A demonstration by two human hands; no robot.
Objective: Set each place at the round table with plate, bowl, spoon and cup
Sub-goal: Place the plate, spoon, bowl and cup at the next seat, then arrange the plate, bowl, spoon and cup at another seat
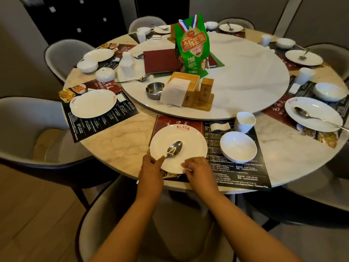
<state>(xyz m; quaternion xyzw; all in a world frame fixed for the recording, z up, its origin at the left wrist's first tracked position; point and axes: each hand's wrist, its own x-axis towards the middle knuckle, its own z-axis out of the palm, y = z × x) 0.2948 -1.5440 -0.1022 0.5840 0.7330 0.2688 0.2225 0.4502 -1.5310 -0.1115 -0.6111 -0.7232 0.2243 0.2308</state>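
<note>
Now we grip the near plate [178,146] at six o'clock on the round table [120,142]: left hand [151,167] pinching rim and spoon [172,149] handle, right hand [196,168] curled on the rim; bowl [238,146] and cup [244,121] sit at two o'clock.

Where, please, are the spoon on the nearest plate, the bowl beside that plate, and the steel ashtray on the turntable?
spoon [174,149], head view, on its shiny bowl end.
bowl [238,146], head view, on its inner white bottom.
steel ashtray [154,90], head view, on its inside hollow.
</note>
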